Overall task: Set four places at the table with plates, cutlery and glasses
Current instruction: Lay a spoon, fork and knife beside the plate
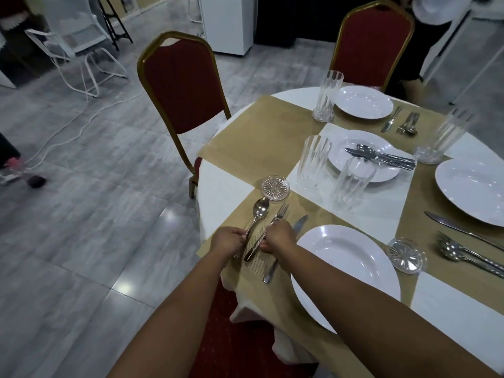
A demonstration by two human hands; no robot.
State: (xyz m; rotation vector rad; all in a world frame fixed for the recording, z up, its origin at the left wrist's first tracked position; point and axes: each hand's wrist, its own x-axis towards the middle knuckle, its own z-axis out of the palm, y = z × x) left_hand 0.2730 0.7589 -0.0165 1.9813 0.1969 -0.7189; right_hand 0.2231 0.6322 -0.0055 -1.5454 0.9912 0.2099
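The near plate [346, 274], white and round, lies flat. Just left of it lie a knife [300, 223], a fork [282, 211] and a spoon [261, 209], side by side, heads pointing away. Beyond it a ribbed clear glass [351, 184] stands upright, a second glass [313, 162] behind that

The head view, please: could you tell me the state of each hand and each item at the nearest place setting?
left hand, grips the spoon's handle
right hand, grips the fork's handle
spoon, lying flat, bowl up
fork, lying flat, tines pointing away
knife, lying flat beside the near plate
near plate, empty
coaster, no glass on it
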